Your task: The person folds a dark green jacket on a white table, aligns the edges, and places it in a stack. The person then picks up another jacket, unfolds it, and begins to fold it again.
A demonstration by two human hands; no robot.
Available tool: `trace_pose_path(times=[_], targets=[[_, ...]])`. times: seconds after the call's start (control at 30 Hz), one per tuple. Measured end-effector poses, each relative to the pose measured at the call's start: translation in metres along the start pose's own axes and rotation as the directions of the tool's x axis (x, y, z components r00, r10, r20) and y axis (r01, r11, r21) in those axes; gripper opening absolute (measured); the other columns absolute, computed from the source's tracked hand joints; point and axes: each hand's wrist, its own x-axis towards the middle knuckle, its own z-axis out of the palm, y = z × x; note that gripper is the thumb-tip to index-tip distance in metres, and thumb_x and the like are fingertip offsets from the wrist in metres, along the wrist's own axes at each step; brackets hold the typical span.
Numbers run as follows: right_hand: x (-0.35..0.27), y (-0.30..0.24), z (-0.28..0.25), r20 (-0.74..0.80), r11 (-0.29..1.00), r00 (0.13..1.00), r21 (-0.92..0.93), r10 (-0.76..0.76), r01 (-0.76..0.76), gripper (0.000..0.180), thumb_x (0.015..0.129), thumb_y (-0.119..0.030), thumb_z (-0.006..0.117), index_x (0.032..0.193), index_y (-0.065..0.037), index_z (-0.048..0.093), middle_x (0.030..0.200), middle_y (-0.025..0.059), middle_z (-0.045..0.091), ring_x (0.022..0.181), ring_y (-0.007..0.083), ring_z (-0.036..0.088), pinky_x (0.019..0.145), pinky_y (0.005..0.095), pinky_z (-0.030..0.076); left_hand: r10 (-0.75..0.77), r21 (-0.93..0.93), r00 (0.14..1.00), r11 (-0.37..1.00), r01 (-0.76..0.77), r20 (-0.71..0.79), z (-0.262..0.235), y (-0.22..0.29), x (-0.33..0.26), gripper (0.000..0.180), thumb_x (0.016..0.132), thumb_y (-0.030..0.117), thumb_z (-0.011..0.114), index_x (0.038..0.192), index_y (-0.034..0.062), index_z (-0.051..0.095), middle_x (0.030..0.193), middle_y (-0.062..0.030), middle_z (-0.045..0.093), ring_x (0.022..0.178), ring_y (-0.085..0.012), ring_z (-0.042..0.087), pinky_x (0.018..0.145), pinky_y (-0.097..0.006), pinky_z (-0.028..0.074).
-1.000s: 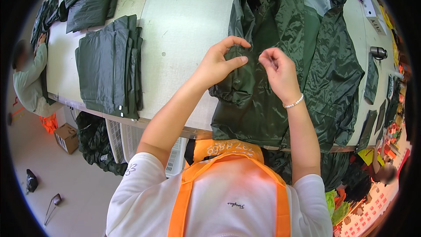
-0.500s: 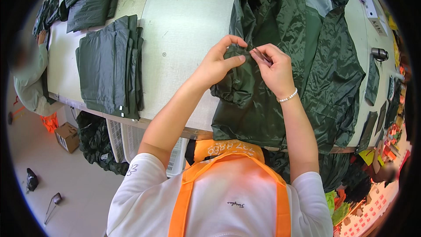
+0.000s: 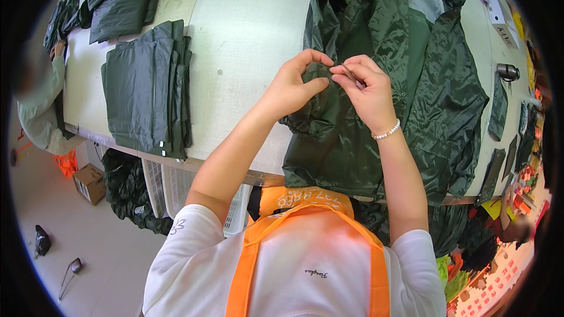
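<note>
A dark green shiny jacket [image 3: 435, 88] lies spread over the table in front of me, its pale lining showing at the collar. My left hand [image 3: 296, 82] curls around a bunched part of it, apparently the sleeve, thumb and index finger bent with green cloth between them. Some of its other fingers are hidden. Close against the left fingertips, my right hand [image 3: 369, 88] is closed on a small slim metal tool [image 3: 351, 74] that looks like thread snips. Its tip is too small to make out. A beaded bracelet circles my right wrist.
Folded dark green garments [image 3: 144, 88] are stacked at the left, with another pile [image 3: 123, 12] behind. A person's sleeve [image 3: 44, 103] shows at the far left. Along the right edge lie a white box [image 3: 501, 20], a dark flask [image 3: 507, 71] and green strips [image 3: 498, 111]. White crates [image 3: 176, 185] stand below the table.
My right hand has shifted slightly left, its fingertips closer to the left index finger. The left hand has turned a little, and the bunched cloth under it has sunk lower.
</note>
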Motion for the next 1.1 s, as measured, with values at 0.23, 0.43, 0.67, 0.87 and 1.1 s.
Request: trace_pose_path(times=[0.23,0.43,0.67,0.87,1.1], targets=[[-0.004,0.014,0.008,0.022,1.0,1.0,-0.026,0.012,-0.011,0.007,0.081,0.001,0.065,0.083,0.002,0.058,0.085,0.0042,0.055,0.068,0.0105,0.051,0.06,0.0228,0.042,-0.168,-0.213,0.985,0.962,0.171,0.032,0.0,0.008,-0.003,0.034,0.076,0.0,0.058,0.108,0.006,0.051,0.095,-0.0037,0.056,0.089,-0.0086,0.052,0.078,-0.023,0.041],[-0.006,0.015,0.012,0.004,0.996,0.999,-0.081,-0.04,0.04,0.008,0.086,0.0,0.056,0.091,0.001,0.049,0.084,0.0118,0.052,0.069,0.0245,0.052,0.065,0.0306,0.044,-0.126,-0.103,0.992,0.987,0.126,0.012,0.002,0.005,-0.002,0.031,0.076,0.001,0.057,0.106,0.0057,0.052,0.093,-0.0031,0.056,0.086,-0.009,0.051,0.077,-0.024,0.041],[-0.005,0.025,0.0,0.215,0.805,0.936,0.48,0.279,-0.35,0.01,0.096,-0.013,0.048,0.094,-0.004,0.049,0.078,-0.0001,0.049,0.055,0.0042,0.039,0.05,0.0204,0.032,-0.091,0.154,0.995,0.984,0.094,-0.026,0.009,0.007,0.002,0.019,0.073,0.002,0.056,0.092,0.0014,0.06,0.085,-0.0035,0.061,0.082,-0.009,0.053,0.076,-0.024,0.043],[-0.001,0.016,-0.01,0.188,0.611,0.929,0.708,0.32,-0.354,0.01,0.096,-0.015,0.048,0.097,-0.005,0.05,0.078,-0.0003,0.05,0.055,0.0036,0.038,0.049,0.0191,0.032,-0.155,0.173,0.987,0.972,0.161,-0.051,0.003,-0.001,0.001,0.016,0.072,0.003,0.058,0.086,0.0004,0.063,0.079,-0.0029,0.062,0.075,-0.0082,0.054,0.071,-0.023,0.044],[0.003,0.01,-0.007,0.11,0.979,0.984,0.133,0.138,-0.152,0.024,0.082,-0.017,0.071,0.095,-0.001,0.058,0.082,-0.0011,0.053,0.064,0.0043,0.043,0.058,0.021,0.039,-0.13,0.117,0.989,0.984,0.138,-0.069,0.003,-0.004,0.001,0.016,0.073,0.003,0.06,0.087,-0.0002,0.064,0.079,-0.0016,0.063,0.073,-0.0066,0.054,0.069,-0.022,0.044]])
